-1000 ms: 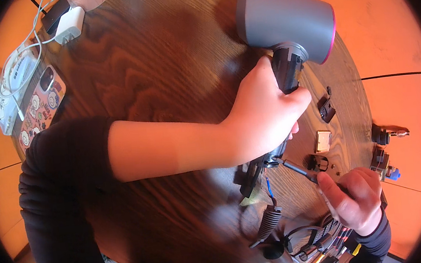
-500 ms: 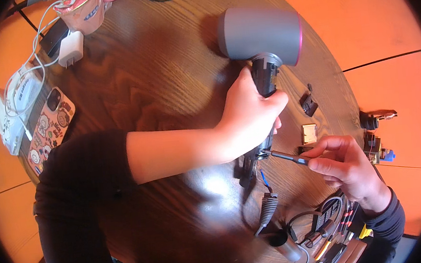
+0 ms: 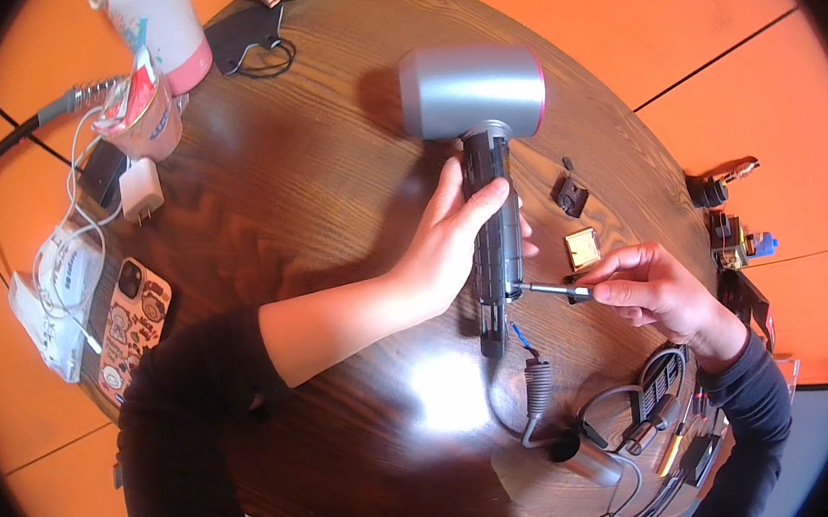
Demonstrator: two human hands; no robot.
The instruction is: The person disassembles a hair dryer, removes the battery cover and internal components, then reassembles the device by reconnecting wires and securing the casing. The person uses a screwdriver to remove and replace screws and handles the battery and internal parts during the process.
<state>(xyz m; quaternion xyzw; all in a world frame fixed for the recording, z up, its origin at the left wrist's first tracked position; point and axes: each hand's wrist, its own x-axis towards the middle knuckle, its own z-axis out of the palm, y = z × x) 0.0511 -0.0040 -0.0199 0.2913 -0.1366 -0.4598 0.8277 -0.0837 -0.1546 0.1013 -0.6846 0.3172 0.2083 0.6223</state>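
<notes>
A grey hair dryer (image 3: 474, 94) with a pink rim lies at the middle of the table, its handle pointing toward me. The handle's outer cover is off, so its black inner housing shows. My left hand (image 3: 447, 241) is closed round this handle, thumb on top. In my right hand (image 3: 661, 288), thumb and fingers pinch a slim screwdriver (image 3: 557, 290). Its tip meets the right side of the handle near the lower end; the exact contact point is too small to make out. A blue wire and the grey ribbed cord sleeve (image 3: 538, 387) hang from that end.
Right of the dryer lie a small black part (image 3: 571, 196) and a gold-coloured square piece (image 3: 582, 248). A grey tube (image 3: 590, 465), cables and tools crowd the near right. Far left are a phone (image 3: 134, 322), a white charger (image 3: 141, 189) and a paper cup (image 3: 149, 129).
The view has shifted, so more of the table's far left shows. The dryer's handle stands straighter in the picture. Both hands keep their holds, and the screwdriver lies more level.
</notes>
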